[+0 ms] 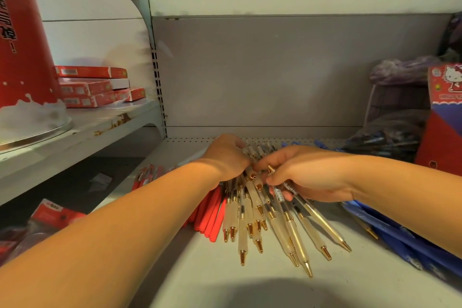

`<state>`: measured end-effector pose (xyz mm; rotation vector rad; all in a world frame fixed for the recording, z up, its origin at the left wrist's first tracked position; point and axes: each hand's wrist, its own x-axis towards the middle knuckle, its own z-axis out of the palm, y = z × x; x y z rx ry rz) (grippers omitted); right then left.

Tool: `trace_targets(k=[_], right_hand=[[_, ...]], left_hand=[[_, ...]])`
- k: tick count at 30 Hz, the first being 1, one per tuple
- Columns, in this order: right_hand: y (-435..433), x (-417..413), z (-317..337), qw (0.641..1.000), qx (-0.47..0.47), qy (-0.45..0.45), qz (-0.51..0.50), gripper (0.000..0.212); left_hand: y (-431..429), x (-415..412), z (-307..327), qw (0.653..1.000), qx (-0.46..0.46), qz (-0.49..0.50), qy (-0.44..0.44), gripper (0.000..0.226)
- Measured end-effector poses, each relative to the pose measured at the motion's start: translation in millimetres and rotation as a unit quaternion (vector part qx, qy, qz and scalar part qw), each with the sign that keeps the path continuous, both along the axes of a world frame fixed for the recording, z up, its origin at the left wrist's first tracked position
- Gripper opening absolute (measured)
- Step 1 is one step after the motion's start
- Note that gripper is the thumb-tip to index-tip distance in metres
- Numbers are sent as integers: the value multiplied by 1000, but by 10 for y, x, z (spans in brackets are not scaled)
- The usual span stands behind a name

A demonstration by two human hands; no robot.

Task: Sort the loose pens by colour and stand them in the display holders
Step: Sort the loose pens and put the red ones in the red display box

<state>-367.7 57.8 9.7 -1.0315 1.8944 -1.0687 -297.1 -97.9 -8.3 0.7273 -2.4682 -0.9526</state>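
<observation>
The right hand point(307, 172) curls its fingers round some of the cream pens point(290, 230) fanned out below both hands. The left hand point(225, 157) lies on the pile, and whether it grips cannot be told. Red pens point(212, 212) lie under its wrist, and blue pens point(400, 237) lie beneath the right forearm.

Pearly cream plastic pens point(287, 227) with gold tips and bands fan across the pale grey metal shelf point(362, 282) at centre, plain red slim pens point(212, 215) lie just left of them, blue pens point(400, 240) at lower right, and flat red cardboard boxes point(90, 87) with pale labels at upper left.
</observation>
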Motion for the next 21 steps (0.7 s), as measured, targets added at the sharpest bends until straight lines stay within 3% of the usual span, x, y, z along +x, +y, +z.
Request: trace_targets(k=[8, 14, 21], right_hand=[[121, -104, 99, 998, 16, 8, -53, 52], [152, -218, 216, 997, 22, -10, -79, 19], [-101, -233, 216, 997, 17, -10, -79, 18]], left_hand=[[-29, 63, 29, 993, -82, -72, -39, 30], [-17, 37, 18, 995, -50, -73, -42, 37], [-90, 57, 78, 993, -88, -54, -49, 17]])
